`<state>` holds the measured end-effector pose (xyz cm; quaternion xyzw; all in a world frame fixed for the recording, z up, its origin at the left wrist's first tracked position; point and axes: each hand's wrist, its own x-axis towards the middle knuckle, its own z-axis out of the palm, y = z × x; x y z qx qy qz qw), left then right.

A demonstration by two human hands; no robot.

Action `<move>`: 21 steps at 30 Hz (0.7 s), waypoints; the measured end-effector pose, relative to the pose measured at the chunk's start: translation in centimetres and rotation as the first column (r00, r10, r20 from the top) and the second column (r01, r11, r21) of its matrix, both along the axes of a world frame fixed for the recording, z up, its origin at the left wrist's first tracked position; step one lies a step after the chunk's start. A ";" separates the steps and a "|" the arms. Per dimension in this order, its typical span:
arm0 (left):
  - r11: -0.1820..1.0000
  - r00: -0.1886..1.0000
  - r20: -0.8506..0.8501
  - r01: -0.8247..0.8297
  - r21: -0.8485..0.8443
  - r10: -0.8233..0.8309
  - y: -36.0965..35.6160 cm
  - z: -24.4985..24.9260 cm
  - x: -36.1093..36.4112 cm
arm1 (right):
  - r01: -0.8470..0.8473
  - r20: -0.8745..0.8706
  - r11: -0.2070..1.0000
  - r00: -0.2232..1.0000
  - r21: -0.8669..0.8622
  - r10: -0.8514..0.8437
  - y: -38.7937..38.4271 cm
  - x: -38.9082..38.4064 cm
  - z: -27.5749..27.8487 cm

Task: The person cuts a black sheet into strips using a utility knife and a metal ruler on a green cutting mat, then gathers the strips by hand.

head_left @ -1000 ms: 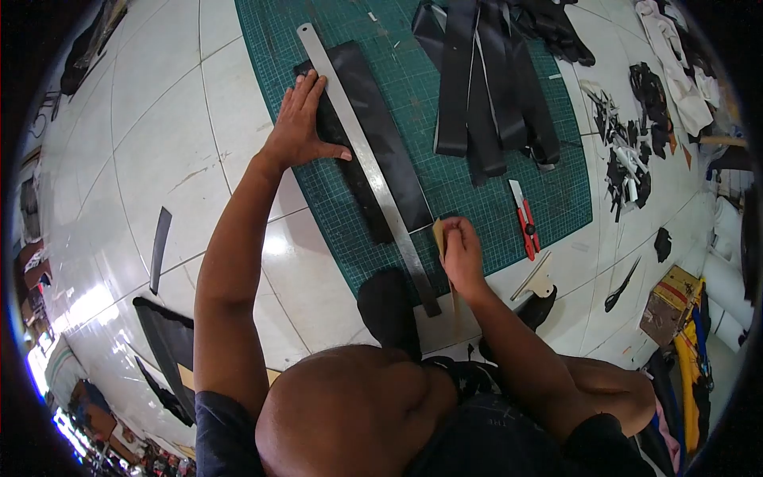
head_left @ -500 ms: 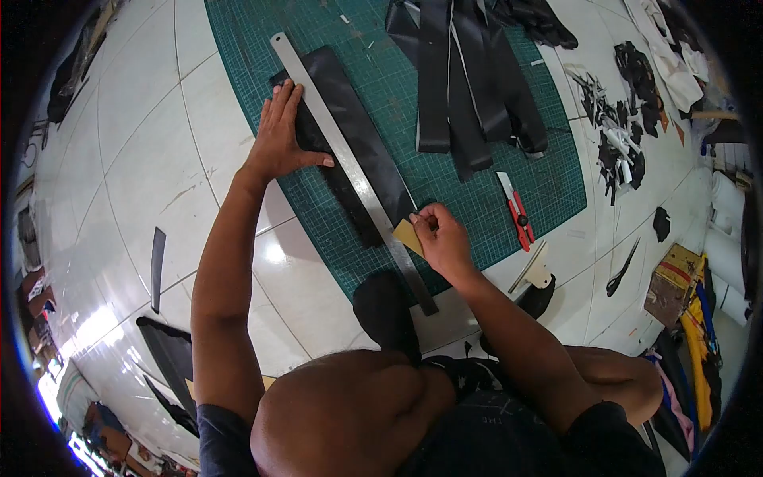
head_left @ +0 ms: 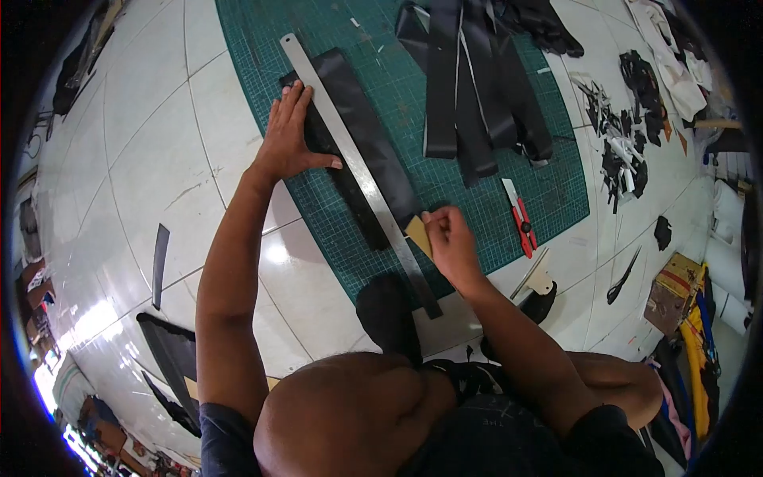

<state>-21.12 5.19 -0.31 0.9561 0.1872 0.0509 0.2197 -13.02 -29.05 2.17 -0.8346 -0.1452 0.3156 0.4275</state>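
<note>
A long metal ruler (head_left: 358, 171) lies slantwise on a green cutting mat (head_left: 548, 199), along a black strip of material (head_left: 366, 127). My left hand (head_left: 290, 139) rests with fingers spread at the ruler's left edge, over a darker black strip (head_left: 346, 191). Near the ruler's lower part, my right hand (head_left: 451, 242) is closed at a small yellowish piece (head_left: 419, 236) by the lower end of the black strip. The yellowish piece sits between its fingertips and the ruler.
Long black strips (head_left: 469, 87) lie on the mat's upper part. A red-handled cutter (head_left: 520, 219) is near its right edge. Scraps (head_left: 624, 151), scissors (head_left: 624, 274) and a box (head_left: 674, 294) are on the tiled floor to the right. My foot (head_left: 387, 314) touches the mat's near edge.
The view has shifted slightly, so the mat and its contents appear a little further right. My right hand has turned slightly, and more of the yellowish piece shows.
</note>
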 end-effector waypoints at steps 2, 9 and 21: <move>1.000 1.000 -0.003 -0.007 -0.019 0.007 0.0 0.3 -0.1 | 0.068 -0.066 0.996 0.996 0.060 -0.064 -0.1 0.5 1.1; 0.998 0.996 0.064 -0.058 -0.032 0.060 0.1 -0.8 -0.2 | -0.136 -0.240 0.989 0.960 0.062 0.147 6.1 2.8 4.7; 0.980 0.979 0.092 -0.187 0.067 0.180 -1.1 -0.8 0.3 | -0.118 0.259 0.961 0.964 0.249 0.051 26.3 10.6 -1.9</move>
